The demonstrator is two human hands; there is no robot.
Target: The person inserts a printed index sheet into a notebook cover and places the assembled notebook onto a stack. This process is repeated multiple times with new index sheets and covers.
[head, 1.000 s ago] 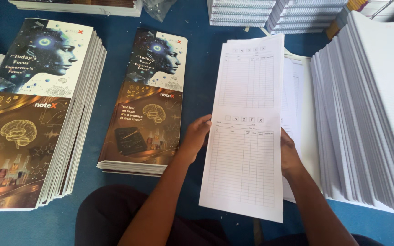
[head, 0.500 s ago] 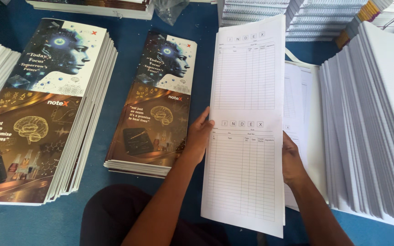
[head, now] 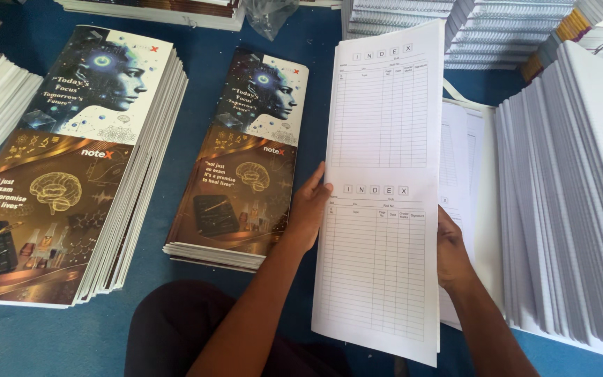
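I hold a tall white sheet [head: 382,139] printed with two ruled tables, one above the other, lifted upright in front of me. My left hand [head: 308,209] grips its left edge at mid-height. My right hand [head: 451,251] holds its right edge, fingers hidden behind the paper. Behind the sheet lies a flat stack of similar white sheets [head: 465,160] on the blue surface. To the left of my left hand sits a low stack of printed covers [head: 246,153] showing a face and a brain drawing.
A taller pile of the same covers [head: 71,153] lies at the far left. Thick stacks of white page blocks [head: 574,195] stand at the right, with more stacks [head: 413,21] along the top. Blue floor [head: 204,63] shows between piles. My dark-clad knee [head: 176,328] is at the bottom.
The sheet has been raised and tipped more upright, its top edge now higher in view. Both hands stayed on its edges while the view shifted slightly closer.
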